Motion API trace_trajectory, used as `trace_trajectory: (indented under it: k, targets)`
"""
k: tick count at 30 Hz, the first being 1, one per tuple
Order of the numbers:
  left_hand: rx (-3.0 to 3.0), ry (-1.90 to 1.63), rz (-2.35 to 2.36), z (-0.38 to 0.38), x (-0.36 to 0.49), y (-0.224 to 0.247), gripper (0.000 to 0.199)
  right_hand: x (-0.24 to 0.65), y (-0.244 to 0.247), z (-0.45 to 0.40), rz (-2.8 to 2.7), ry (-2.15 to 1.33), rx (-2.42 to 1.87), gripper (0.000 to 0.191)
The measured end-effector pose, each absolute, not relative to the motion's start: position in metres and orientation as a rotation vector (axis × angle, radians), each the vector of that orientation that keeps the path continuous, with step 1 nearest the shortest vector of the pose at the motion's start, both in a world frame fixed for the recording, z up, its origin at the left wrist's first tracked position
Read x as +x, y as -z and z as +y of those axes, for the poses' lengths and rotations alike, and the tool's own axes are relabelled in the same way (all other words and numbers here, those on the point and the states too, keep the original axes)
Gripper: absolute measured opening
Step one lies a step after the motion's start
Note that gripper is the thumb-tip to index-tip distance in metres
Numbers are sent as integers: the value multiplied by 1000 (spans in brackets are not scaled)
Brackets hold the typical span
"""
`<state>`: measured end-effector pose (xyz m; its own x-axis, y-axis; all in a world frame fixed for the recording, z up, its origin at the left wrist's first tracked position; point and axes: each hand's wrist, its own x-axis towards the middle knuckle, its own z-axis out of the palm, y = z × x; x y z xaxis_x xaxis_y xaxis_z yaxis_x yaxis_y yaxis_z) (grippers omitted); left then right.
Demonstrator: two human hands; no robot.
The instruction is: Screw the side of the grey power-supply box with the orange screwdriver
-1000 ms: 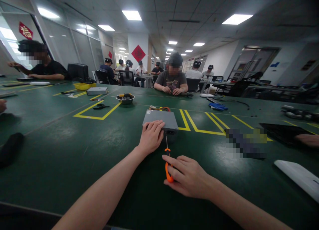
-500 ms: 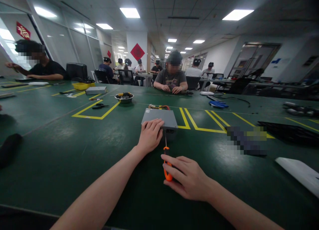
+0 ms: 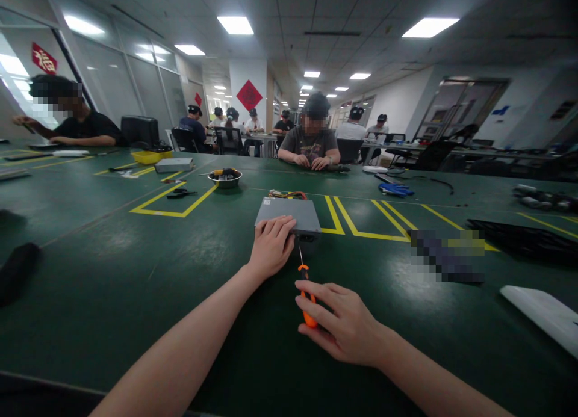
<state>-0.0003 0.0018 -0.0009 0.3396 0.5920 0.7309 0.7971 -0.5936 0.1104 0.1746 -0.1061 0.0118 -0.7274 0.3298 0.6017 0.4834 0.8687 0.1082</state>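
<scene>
The left hand and the right hand were held apart. The left hand was laid flat across the near edge of a grey metal box, which sat on the green counter. An orange-handled screwdriver was gripped in the right hand, its shaft directed at the box's near face; contact at the tip could not be confirmed. Beyond the box, a bundle of coloured wires was noted. Left of the box, a steel bowl and black pliers were recorded. A seated co-worker was observed far beyond the box.
</scene>
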Motion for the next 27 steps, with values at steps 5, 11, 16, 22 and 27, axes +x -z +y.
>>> trace_trajectory:
  k: [5, 11, 16, 22, 27]
  targets:
    - [-2329, 1103, -1251, 1, 0, 1, 31, 173, 1, -100, -2346, 301, -614, 28]
    - [-2304, 1081, -1255, 3, 0, 2, 30, 173, -11, -106, -2510, 251, -647, 36]
    - [-2290, 1069, -1259, 4, 1, 3, 30, 168, -4, -102, -2550, 327, -602, 30]
    - [-2298, 1078, -1253, 4, 1, 3, 30, 165, 5, -95, -2508, 278, -587, 30]
    - [-2306, 1160, -1222, 3, 0, 3, 33, 169, -8, -102, -2607, 257, -633, 33]
